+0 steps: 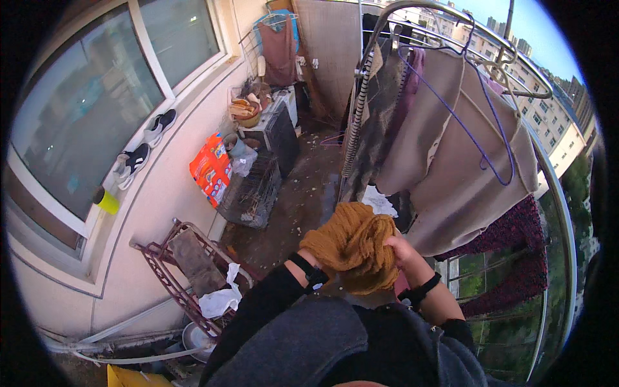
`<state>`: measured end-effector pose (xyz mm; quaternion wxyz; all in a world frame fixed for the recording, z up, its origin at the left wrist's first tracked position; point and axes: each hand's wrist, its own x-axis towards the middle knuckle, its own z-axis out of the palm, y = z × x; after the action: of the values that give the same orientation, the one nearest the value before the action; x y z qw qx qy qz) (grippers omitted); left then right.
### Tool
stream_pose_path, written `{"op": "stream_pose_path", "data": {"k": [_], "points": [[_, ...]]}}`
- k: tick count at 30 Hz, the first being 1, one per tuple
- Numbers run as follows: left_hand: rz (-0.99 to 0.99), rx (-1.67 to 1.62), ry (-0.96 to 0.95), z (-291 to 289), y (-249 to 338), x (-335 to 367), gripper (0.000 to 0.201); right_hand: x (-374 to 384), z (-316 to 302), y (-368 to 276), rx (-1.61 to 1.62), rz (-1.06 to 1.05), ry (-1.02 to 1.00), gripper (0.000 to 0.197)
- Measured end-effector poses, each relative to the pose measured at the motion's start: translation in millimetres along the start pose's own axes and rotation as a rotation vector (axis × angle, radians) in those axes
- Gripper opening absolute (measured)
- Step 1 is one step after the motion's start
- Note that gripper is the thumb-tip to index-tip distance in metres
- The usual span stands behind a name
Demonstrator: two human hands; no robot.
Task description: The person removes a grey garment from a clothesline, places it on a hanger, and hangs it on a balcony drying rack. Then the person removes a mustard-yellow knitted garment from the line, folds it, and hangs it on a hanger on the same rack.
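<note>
A mustard-brown cable-knit garment (351,242) is bunched up in front of my body; its folds hide whether it is a sweater or something else. On its right edge, the fingers of my right hand (401,251) are closed around the knit. My left hand (309,259) goes in under the left side of the bundle, so its fingers are hidden. Dark straps circle both my wrists. Just beyond my right hand hangs a large beige cloth (464,148) on a metal drying rack (445,8). A purple wire hanger (493,155) hangs against that cloth.
At left, a folding chair (184,258) holds a crumpled white cloth (222,297). Along the wall are a wire cage (253,193), an orange bag (211,169) and a dark cabinet (278,132). Shoes (132,164) line the windowsill. A dark red textured cloth (516,248) hangs over the right railing.
</note>
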<state>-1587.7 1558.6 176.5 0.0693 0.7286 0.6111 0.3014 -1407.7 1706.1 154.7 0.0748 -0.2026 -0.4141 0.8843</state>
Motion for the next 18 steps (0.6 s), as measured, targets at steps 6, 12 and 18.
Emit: {"op": "stream_pose_path", "data": {"k": [6,12,18], "points": [[-0.234,-0.591,-0.099,9.4,-10.3,-16.9,0.058,3.0,3.9,-1.4,-0.01,-0.112,-0.12,0.064],[-0.278,-0.789,-0.14,25.9,-20.3,-14.8,0.059,0.1,10.4,-9.8,-0.038,-0.179,-0.003,0.057],[-0.299,-0.903,-0.169,38.3,-24.6,-16.5,0.059,3.0,16.5,-0.7,-0.078,-0.107,-0.039,0.052]]}}
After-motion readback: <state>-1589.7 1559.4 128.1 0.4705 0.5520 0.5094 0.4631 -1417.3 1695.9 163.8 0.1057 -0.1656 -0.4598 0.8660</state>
